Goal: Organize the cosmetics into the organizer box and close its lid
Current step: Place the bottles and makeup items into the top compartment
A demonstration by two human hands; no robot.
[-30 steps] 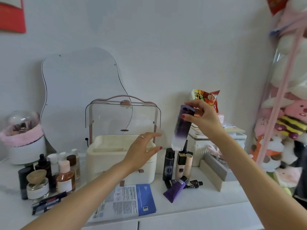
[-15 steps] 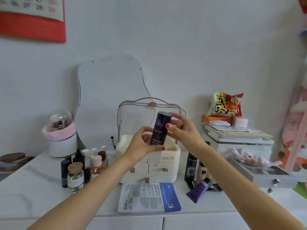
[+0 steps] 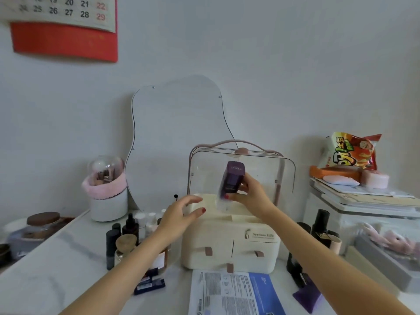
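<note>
A cream organizer box [image 3: 229, 242] stands in the middle of the white table, its clear lid [image 3: 261, 173] raised upright behind it. My right hand [image 3: 248, 196] grips a purple bottle [image 3: 231, 180] with a frosted clear bottom, held tilted over the box's open top tray. My left hand [image 3: 181, 212] hovers with relaxed fingers at the box's left top edge, holding nothing. A cluster of small bottles and jars [image 3: 127, 237] stands left of the box. Dark bottles [image 3: 318, 226] and a purple tube [image 3: 309, 296] lie to the right.
A blue and white sachet [image 3: 236, 292] lies in front of the box, a dark blue compact [image 3: 150, 284] to its left. A curvy mirror [image 3: 177, 137] leans on the wall behind. A brush holder [image 3: 106, 192] stands at left, white drawers [image 3: 363, 210] with snacks at right.
My right hand has carried the purple bottle from the right to over the box's open top. My left hand let go of it and drew off to the left.
</note>
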